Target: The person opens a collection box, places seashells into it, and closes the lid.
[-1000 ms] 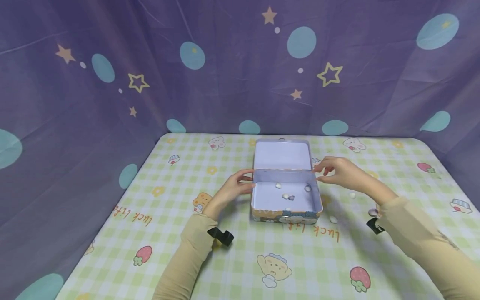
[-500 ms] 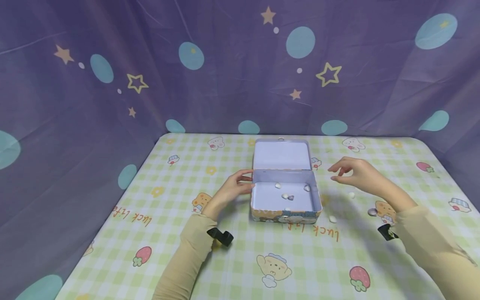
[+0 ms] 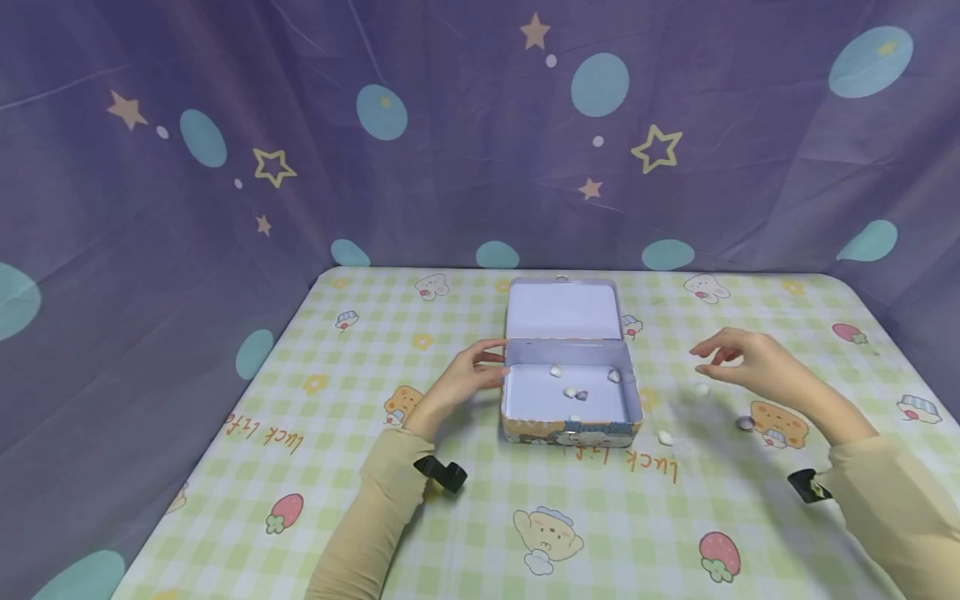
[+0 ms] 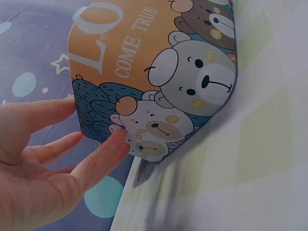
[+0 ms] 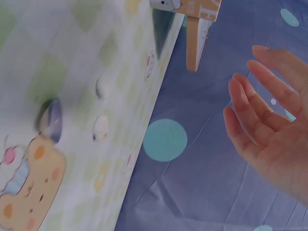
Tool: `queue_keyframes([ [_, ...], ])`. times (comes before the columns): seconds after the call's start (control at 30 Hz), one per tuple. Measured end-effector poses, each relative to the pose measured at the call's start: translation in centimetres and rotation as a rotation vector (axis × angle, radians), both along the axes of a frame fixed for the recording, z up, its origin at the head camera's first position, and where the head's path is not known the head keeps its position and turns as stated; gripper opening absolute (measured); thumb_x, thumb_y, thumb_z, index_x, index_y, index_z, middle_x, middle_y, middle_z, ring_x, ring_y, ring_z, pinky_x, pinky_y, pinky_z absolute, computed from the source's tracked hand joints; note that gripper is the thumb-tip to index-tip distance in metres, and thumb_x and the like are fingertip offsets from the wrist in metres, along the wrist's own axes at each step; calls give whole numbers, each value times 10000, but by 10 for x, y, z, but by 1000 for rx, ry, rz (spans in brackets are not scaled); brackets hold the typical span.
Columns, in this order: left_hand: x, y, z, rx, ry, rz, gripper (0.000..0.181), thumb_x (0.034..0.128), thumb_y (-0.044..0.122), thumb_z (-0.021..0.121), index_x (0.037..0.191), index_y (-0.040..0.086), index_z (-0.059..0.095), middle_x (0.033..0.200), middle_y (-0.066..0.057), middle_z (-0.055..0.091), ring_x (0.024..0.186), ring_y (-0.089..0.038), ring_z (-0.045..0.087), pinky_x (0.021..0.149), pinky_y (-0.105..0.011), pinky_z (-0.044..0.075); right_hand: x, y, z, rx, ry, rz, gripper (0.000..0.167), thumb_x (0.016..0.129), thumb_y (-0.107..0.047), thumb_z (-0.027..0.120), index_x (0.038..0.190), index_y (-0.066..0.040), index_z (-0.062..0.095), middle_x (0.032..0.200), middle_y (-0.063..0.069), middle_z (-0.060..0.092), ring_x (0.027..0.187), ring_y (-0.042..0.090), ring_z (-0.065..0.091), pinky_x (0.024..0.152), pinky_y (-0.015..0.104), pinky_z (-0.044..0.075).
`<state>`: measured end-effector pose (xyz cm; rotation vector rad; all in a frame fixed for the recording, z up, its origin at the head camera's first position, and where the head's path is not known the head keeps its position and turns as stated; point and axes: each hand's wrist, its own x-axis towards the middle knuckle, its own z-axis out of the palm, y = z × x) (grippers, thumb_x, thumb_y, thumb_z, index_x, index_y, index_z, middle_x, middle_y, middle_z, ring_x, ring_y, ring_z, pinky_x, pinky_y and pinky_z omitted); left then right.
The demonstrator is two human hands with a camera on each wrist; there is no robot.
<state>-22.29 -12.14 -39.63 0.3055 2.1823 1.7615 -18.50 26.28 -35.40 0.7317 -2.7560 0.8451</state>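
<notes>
A tin box point(image 3: 572, 433) stands on the table with its lid point(image 3: 564, 309) swung back. Several small shells lie inside, among them a pale shell point(image 3: 556, 372) and a purplish shell point(image 3: 614, 376). My left hand point(image 3: 468, 377) rests its extended fingertips against the box's left side; the left wrist view shows the fingers point(image 4: 103, 159) on the printed bears. Right of the box, my right hand point(image 3: 753, 362) is in the air over the table, fingers loosely bent and holding nothing. Below it lie a white shell point(image 3: 702, 389) and a purple shell point(image 3: 745, 423).
Another white shell point(image 3: 665, 437) lies by the box's front right corner. A green checked cloth point(image 3: 420, 533) with printed cartoons covers the table. Behind the far table edge hangs a purple curtain point(image 3: 465, 200).
My right hand has moved away from the box's right rim, to the right and slightly nearer to me. The left hand, box and shells have stayed in place.
</notes>
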Motion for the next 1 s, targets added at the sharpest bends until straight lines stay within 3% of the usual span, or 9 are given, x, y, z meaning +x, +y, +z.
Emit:
queue_keyframes([
  [0.3, 4, 0, 8, 5, -12, -15, 523, 840, 13, 567, 1321, 0, 363, 1235, -285, 412, 1085, -375, 477, 844, -317, 512, 9, 14, -6, 32, -83, -23, 152, 781, -103, 664, 932, -83, 659, 896, 48, 633, 704, -31, 521, 638, 223, 505],
  [0.43, 0, -1, 1, 5, -4, -5, 518, 836, 17, 574, 1316, 19, 380, 1225, -271, 427, 1070, -364, 492, 835, -313, 517, 11, 20, -10, 46, -137, -23, 171, 772, -89, 669, 938, -50, 655, 913, 93, 628, 702, -31, 517, 600, 230, 504],
  [0.77, 0, -2, -1, 22, 5, -15, 530, 843, 19, 567, 1326, -7, 351, 1233, -288, 410, 1058, -373, 497, 828, -335, 521, 14, 32, -23, 128, -217, -15, 231, 751, -84, 679, 958, 9, 635, 913, 109, 627, 705, 79, 534, 541, 217, 465],
  [1.0, 0, -1, -1, 15, -2, -7, 514, 839, 23, 574, 1316, 23, 383, 1226, -260, 431, 1049, -346, 511, 822, -309, 524, 20, 42, -34, 122, -361, 8, 266, 773, -86, 656, 1007, 32, 610, 896, 97, 602, 698, 47, 508, 489, 201, 454],
])
